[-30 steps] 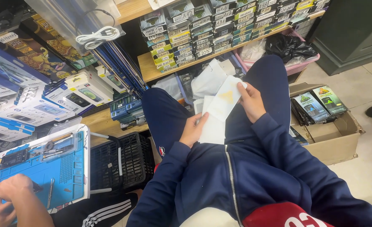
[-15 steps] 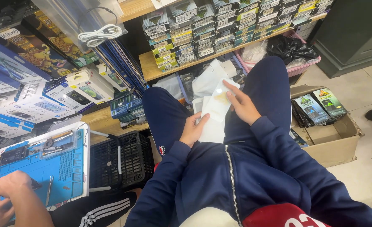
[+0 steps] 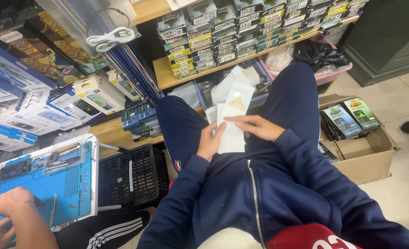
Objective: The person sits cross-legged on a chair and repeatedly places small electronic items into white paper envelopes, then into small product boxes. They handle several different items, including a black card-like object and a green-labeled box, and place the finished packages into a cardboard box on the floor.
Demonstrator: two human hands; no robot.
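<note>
I sit with a stack of flat white packets [image 3: 233,115] resting on my lap, between my thighs in navy trousers. My left hand [image 3: 209,142] grips the stack at its lower left edge, thumb on the front. My right hand [image 3: 256,127] lies across the middle of the top packet, fingers stretched leftward onto it and almost meeting my left thumb. The top packet has a faint yellow mark near its upper end. More white packets fan out behind it.
A wooden shelf [image 3: 167,78] ahead holds stacked small boxes [image 3: 223,37]. An open cardboard box [image 3: 361,152] with green packages sits on the floor at right, a black crate [image 3: 130,175] at left. Another person's hands [image 3: 10,212] work on a blue mat [image 3: 61,184] at lower left.
My right hand has slid from the stack's upper right edge down and left across the top packet. My left hand keeps its grip. The other person's hands shifted slightly on the mat.
</note>
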